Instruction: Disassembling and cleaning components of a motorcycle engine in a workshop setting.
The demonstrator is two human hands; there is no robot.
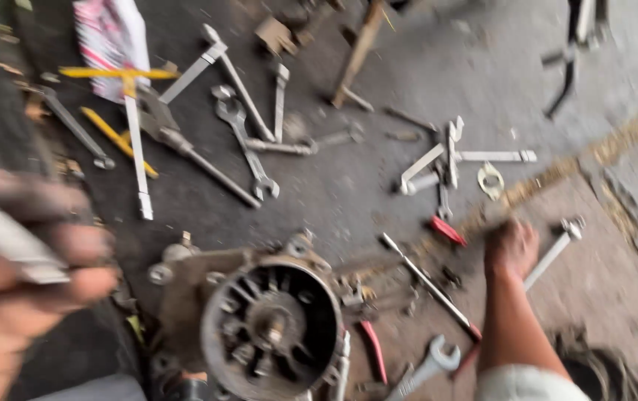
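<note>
Oily floor (378, 193): your right hand (510, 249) closes on the socket wrench (557, 252), its handle running up-right; your left hand (29, 260) grips a blurred metal piece (3, 238).

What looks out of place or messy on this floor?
Wrenches and other tools lie scattered loose over the grimy floor, none lined up. An engine part sits among them. The right hand reaches toward a metal tool; the left hand, blurred, grips a flat metal piece.

right hand (510, 249) on floor beside wrench (553, 254), engine (271, 330) (blurred), scattered spanners (248, 145)
</note>
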